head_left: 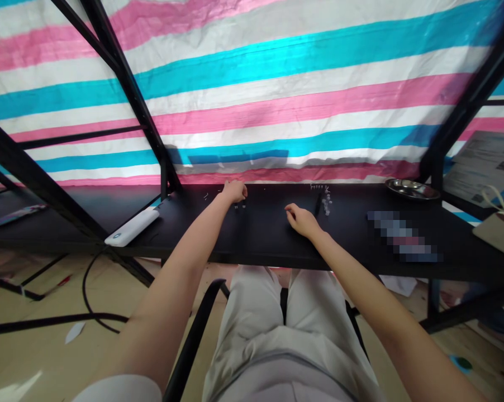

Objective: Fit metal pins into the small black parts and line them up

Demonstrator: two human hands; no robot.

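Observation:
My left hand (235, 191) is over the far part of the black table, its fingers bent down and closed. Just below it lie small pale pieces (239, 206), too tiny to name, and a few more thin pale bits (205, 196) lie to its left. Nearer to me, my right hand (304, 221) rests low over the tabletop with its fingers curled together; whatever they may hold is hidden. To the right of that hand are a slim dark stick-like object (318, 202), a cluster of small clear pieces (327, 205) and a row of little pale pieces (318, 187).
A shiny metal dish (412, 190) stands at the table's back right, with a blurred-out flat item (405, 237) before it. On the left lies a white oblong device (132, 228). Black frame posts (130, 95) flank the table (264, 245); a striped sheet (294, 106) hangs behind.

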